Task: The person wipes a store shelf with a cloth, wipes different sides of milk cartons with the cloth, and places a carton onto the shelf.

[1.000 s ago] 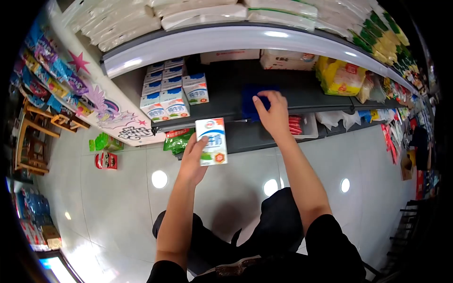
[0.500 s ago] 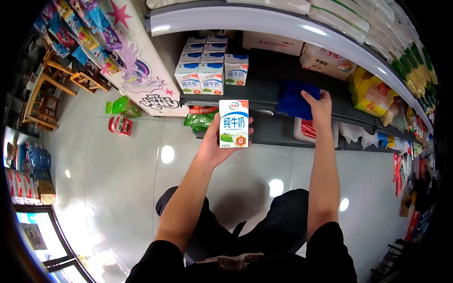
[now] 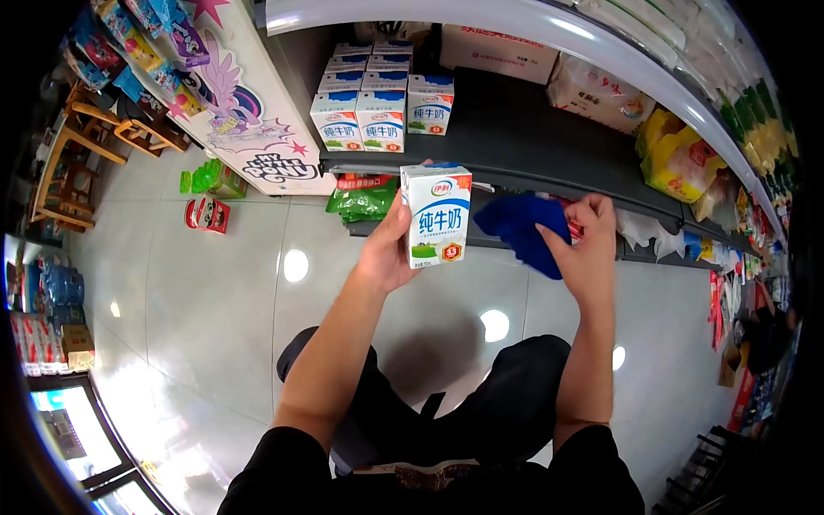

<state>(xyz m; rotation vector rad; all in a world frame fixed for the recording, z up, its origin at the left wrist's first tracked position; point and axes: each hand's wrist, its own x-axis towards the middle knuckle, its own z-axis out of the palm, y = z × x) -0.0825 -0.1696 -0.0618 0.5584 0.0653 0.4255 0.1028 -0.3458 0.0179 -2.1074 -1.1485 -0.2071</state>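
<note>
My left hand (image 3: 388, 249) is wrapped round a white and blue milk carton (image 3: 438, 219), held upright with its printed front towards me and a little of its top showing. In my right hand (image 3: 585, 249) a dark blue cloth (image 3: 525, 230) is pinched between thumb and fingers and hangs to the left, apart from the carton. Just beyond, several matching milk cartons (image 3: 380, 120) stand in rows on the dark shelf (image 3: 506, 154), with a single carton (image 3: 430, 105) at the front right of the group.
Cardboard boxes (image 3: 493, 53) and a yellow package (image 3: 682, 159) sit further right on the shelf. Green packets (image 3: 365, 199) lie below its edge. A red and white box (image 3: 208, 215) rests on the tiled floor (image 3: 215, 292), beside a decorated side panel (image 3: 249, 120).
The blue cloth has come off the shelf, down towards me in my right hand. The carton in my left hand has shifted slightly right and tilted so its top shows.
</note>
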